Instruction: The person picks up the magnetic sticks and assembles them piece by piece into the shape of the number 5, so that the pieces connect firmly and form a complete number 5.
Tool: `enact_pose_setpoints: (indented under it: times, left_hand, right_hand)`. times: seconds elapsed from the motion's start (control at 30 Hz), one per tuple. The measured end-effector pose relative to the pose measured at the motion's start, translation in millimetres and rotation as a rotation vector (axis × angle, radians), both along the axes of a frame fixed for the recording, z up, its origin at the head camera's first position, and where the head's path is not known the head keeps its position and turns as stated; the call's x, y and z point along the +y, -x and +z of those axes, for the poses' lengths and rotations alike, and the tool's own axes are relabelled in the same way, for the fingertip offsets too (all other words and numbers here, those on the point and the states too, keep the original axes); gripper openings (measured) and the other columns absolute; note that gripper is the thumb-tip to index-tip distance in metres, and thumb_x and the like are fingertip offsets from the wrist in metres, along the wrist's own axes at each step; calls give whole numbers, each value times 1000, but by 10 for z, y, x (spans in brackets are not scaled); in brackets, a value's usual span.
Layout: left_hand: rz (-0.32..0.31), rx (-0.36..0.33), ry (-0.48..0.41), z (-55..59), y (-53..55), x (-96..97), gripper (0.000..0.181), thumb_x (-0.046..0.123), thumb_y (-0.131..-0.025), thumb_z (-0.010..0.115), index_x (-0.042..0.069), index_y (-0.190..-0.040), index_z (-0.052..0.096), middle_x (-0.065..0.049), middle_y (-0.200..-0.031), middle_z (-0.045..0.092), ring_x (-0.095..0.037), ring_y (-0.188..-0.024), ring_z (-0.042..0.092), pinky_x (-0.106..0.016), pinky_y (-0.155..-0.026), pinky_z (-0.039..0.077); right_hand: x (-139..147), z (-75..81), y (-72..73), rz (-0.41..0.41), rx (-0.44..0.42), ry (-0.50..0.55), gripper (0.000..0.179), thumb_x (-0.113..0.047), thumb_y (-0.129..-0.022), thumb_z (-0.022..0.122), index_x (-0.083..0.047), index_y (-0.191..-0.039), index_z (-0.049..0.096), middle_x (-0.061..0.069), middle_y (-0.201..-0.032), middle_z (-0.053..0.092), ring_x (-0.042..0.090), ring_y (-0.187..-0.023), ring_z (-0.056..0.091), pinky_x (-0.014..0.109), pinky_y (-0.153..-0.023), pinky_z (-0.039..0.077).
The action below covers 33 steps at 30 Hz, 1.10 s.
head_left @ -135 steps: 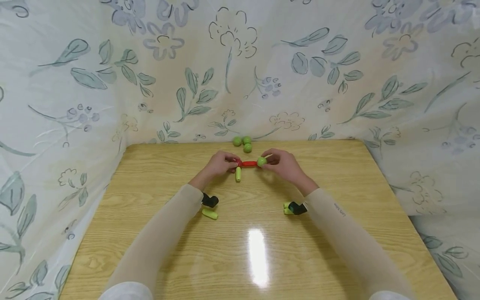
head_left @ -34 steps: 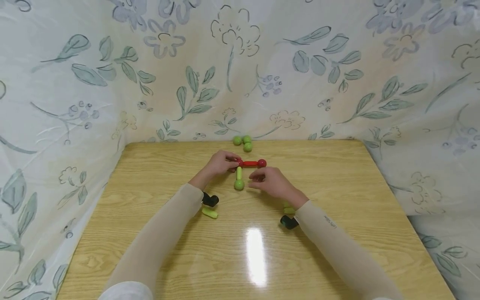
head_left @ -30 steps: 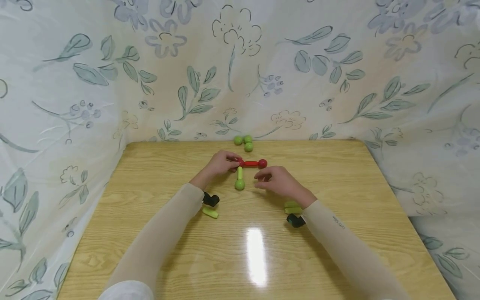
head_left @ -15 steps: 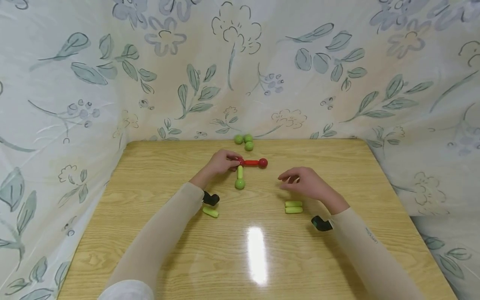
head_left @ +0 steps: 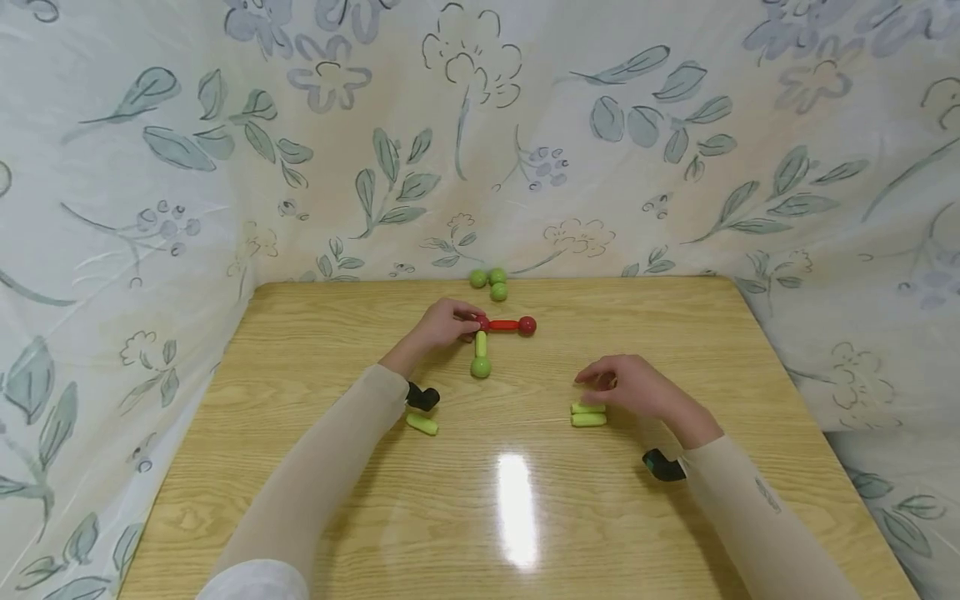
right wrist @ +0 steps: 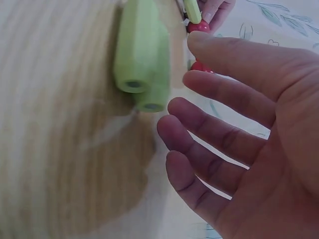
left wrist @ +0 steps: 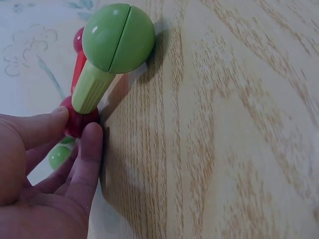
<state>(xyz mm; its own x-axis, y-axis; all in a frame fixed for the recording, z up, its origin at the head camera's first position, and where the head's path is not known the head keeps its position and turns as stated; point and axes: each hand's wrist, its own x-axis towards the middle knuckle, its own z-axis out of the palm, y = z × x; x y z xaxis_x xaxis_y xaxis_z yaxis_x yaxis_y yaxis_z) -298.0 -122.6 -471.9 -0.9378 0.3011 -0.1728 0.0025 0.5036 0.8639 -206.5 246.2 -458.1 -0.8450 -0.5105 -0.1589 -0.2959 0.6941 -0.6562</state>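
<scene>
My left hand (head_left: 441,326) pinches a red ball (left wrist: 75,119) at the corner of an L-shaped piece. From that ball a red rod (head_left: 504,325) runs right to a second red ball (head_left: 527,326). A yellow-green rod (head_left: 481,344) comes toward me from it, with a green ball (head_left: 481,367) on its near end. To the right, my right hand (head_left: 633,386) hovers with relaxed fingers and nothing in them, its fingertips close over two yellow-green rods (head_left: 588,420) lying side by side. In the right wrist view those rods (right wrist: 133,59) show holes in their ends.
Three loose green balls (head_left: 498,292) sit at the back edge of the wooden table (head_left: 360,500), before a floral cloth (head_left: 480,208). One more yellow-green rod (head_left: 422,424) lies by my left forearm. Black wrist cameras (head_left: 663,466) stick out from both sleeves.
The green ball my right hand held by the red rod's right end now sits on the yellow-green rod. My emptied right hand has moved right and nearer, to the two rods. The left hand stays put.
</scene>
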Motion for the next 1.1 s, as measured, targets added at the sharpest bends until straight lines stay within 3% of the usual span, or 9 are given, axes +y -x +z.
enact_pose_setpoints:
  times: [0.2, 0.67, 1.1]
  left_hand:
    - [11, 0, -1, -9, 7, -3, 30, 4, -107, 69, 0, -137, 73, -21, -128, 71, -26, -98, 74, -31, -82, 63]
    - [12, -13, -20, -23, 45, 12, 30, 3, -107, 69, -2, -136, 72, -21, -125, 71, -25, -98, 73, -31, -83, 63]
    - [8, -7, -12, -30, 46, 5, 30, 3, -106, 70, 0, -135, 73, -20, -123, 72, -25, -95, 74, -31, -82, 63]
  right_hand:
    - [23, -48, -49, -3, -7, -6, 29, -24, -97, 86, -10, -122, 81, -1, -115, 75, 19, -97, 62, 41, -87, 53]
    - [58, -76, -88, 41, 41, -6, 13, -12, -97, 83, -12, -110, 84, -4, -104, 75, 15, -92, 65, 36, -81, 56]
    - [57, -101, -69, 23, 41, -1, 9, -15, -99, 82, -14, -108, 85, -6, -103, 75, 14, -93, 67, 37, -83, 57]
